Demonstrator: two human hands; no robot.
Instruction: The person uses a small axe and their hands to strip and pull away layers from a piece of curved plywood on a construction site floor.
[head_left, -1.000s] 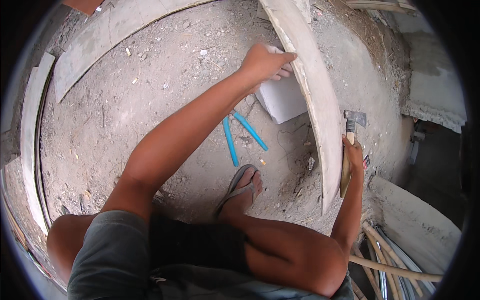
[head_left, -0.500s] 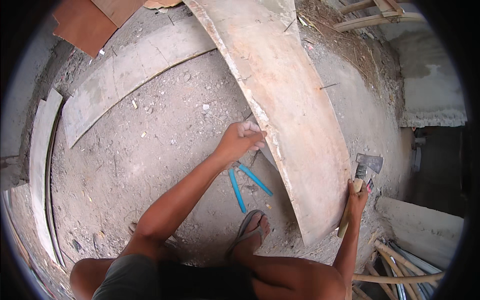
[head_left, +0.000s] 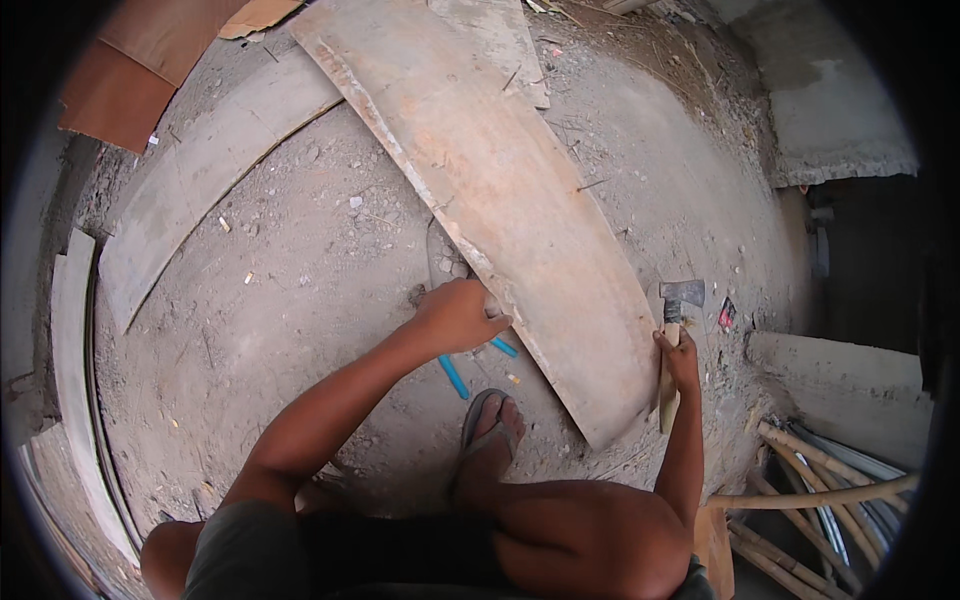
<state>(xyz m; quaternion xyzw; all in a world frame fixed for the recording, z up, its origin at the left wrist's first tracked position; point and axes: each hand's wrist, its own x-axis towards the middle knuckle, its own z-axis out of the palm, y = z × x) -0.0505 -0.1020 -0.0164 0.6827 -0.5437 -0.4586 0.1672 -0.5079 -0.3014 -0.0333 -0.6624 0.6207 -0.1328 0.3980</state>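
Observation:
A long, stained wooden board (head_left: 500,180) slants from the upper left toward my knees, several nails sticking out along its right side. At its left edge is my left hand (head_left: 458,315), closed, with the thumb tip against or just by the edge; the curled fingers are mostly hidden. Below that hand, the blue handles (head_left: 453,377) of a tool lie on the ground, its head covered. My right hand (head_left: 681,362) is closed around the wooden handle of a hatchet (head_left: 683,292), beside the board's right edge near its lower end. The hatchet head points up and away from me.
A second board (head_left: 190,190) lies on the dirt at left, with narrow strips (head_left: 80,360) beside it. Brown sheets (head_left: 130,80) are at upper left. Bamboo poles (head_left: 810,495) and a concrete block (head_left: 840,375) are at lower right. My sandalled foot (head_left: 490,430) stands near the board.
The whole view has shifted. My left hand has moved along the board's edge toward its near end and now covers more of the blue-handled tool. My right hand still holds the hatchet.

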